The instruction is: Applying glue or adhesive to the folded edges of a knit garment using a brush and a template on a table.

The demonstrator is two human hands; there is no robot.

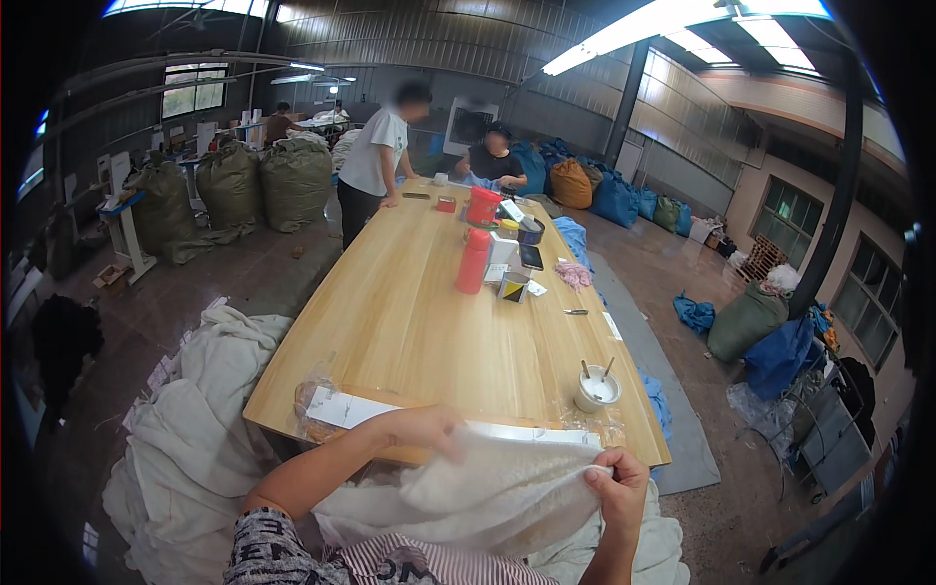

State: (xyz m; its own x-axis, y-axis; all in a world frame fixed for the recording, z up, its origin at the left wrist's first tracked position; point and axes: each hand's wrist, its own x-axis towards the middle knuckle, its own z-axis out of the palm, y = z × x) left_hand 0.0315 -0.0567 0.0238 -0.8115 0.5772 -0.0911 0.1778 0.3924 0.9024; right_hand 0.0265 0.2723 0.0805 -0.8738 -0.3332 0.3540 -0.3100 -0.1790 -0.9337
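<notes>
A soft white fleece-like cloth [478, 487] is stretched in front of me at the near end of the table. My right hand [620, 484] is closed on its right corner, thumb and fingers pinching the edge. My left hand [429, 429] is at the cloth's upper left edge; motion smears its fingers, so I cannot tell whether they grip. Behind the cloth, a long white strip [351, 408] lies along the table's near edge, partly covered by my left arm and the cloth. A white tub [597, 388] with two thin handles sticking out stands just beyond my right hand.
The long wooden table [390, 322] carries a red bottle [473, 261], a phone [531, 257], a tin [513, 287] and a pink rag [573, 274]. Pale cloth [195, 429] is heaped at my left. Two people [375, 156] [493, 161] are at the far end; stuffed sacks [295, 185] stand beyond.
</notes>
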